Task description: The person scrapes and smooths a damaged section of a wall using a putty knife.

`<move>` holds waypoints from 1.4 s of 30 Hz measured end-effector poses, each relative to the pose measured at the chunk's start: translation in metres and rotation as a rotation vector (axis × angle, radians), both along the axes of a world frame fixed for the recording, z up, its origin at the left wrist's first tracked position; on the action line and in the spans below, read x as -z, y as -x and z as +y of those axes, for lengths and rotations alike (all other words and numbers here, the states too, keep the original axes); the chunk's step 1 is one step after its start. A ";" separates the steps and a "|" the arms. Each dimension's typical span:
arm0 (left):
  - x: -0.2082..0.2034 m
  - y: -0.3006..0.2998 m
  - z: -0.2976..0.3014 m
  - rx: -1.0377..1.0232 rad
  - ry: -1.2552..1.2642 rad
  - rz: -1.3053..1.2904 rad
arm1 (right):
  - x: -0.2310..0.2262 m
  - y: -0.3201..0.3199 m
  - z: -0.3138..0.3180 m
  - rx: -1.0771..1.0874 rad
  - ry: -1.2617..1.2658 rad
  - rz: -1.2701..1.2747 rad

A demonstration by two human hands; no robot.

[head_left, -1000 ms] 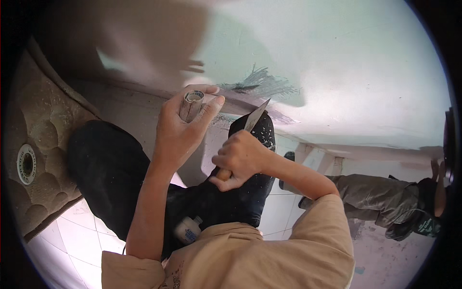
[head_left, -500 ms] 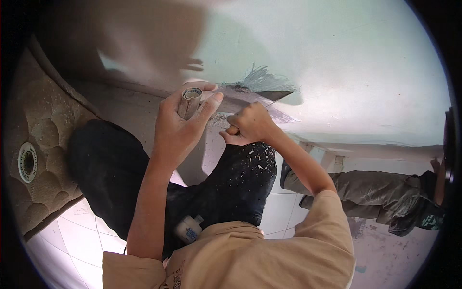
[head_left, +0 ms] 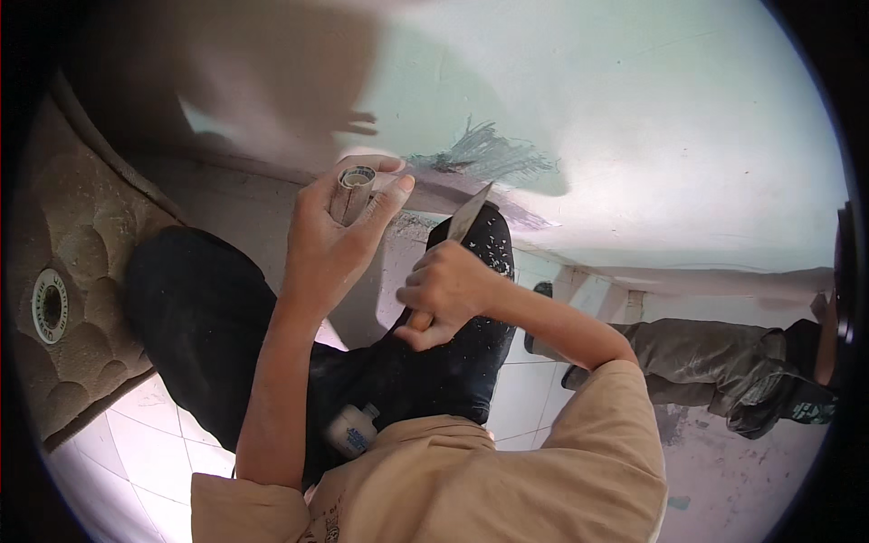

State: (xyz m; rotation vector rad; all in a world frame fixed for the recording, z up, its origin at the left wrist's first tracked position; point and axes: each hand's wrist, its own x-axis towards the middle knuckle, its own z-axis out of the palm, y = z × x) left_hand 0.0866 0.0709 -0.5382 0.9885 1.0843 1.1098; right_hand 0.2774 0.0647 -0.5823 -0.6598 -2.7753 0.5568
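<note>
My left hand (head_left: 339,244), fingers wrapped partly round it, holds a dusty grey rolled-up sheet (head_left: 353,201) upright. Its thumb and forefinger point toward the wall (head_left: 652,109). In my closed right hand (head_left: 448,290) is a scraper (head_left: 470,215) with a wooden handle and a flat metal blade. The blade points up and away over my right knee, apart from the wall. Just beyond it, low on the pale green wall, is a rough grey scraped patch (head_left: 493,156). White flakes lie on my dark trouser leg (head_left: 466,353).
On the left stands a dusty brown quilted mattress (head_left: 90,244) with a round vent. A small white bottle (head_left: 351,430) rests in my lap. Another person's legs (head_left: 688,357) in grey trousers are at the right, over pale floor tiles (head_left: 520,398).
My right hand has drawn the scraper back from the wall patch toward me, and its blade has turned to point upward. My left hand has barely shifted.
</note>
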 end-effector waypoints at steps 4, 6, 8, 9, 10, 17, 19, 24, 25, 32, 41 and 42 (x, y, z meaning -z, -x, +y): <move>0.002 -0.011 0.004 0.006 -0.012 -0.004 | 0.004 -0.037 0.027 0.186 -0.137 -0.278; -0.001 -0.009 0.005 -0.016 -0.031 0.031 | 0.005 -0.028 0.026 0.221 -0.094 -0.188; 0.001 -0.005 0.003 -0.018 -0.046 0.019 | -0.007 -0.011 0.012 0.141 -0.064 -0.130; 0.001 -0.005 0.002 -0.016 -0.046 0.018 | -0.009 -0.009 0.006 0.066 -0.027 -0.124; 0.002 -0.004 0.002 -0.012 -0.042 0.019 | -0.009 -0.008 0.003 -0.005 0.004 -0.118; -0.001 -0.003 0.002 -0.012 -0.027 0.020 | 0.006 0.009 0.003 0.108 -0.083 -0.089; 0.005 0.001 -0.001 -0.014 -0.052 0.019 | 0.006 0.016 -0.005 -0.030 -0.031 0.023; 0.004 0.004 0.002 -0.027 -0.124 0.088 | 0.005 -0.029 0.023 0.242 -0.127 -0.415; -0.002 0.001 0.002 -0.014 -0.063 0.036 | 0.001 -0.028 0.015 0.263 -0.132 -0.419; -0.013 -0.006 0.001 -0.003 0.077 0.050 | -0.007 -0.030 0.012 0.119 -0.087 -0.040; -0.002 -0.007 -0.003 -0.007 0.002 0.154 | 0.005 -0.015 -0.001 0.082 0.017 -0.102; -0.005 -0.007 -0.003 0.007 -0.006 0.159 | 0.001 -0.042 0.025 0.191 0.028 -0.164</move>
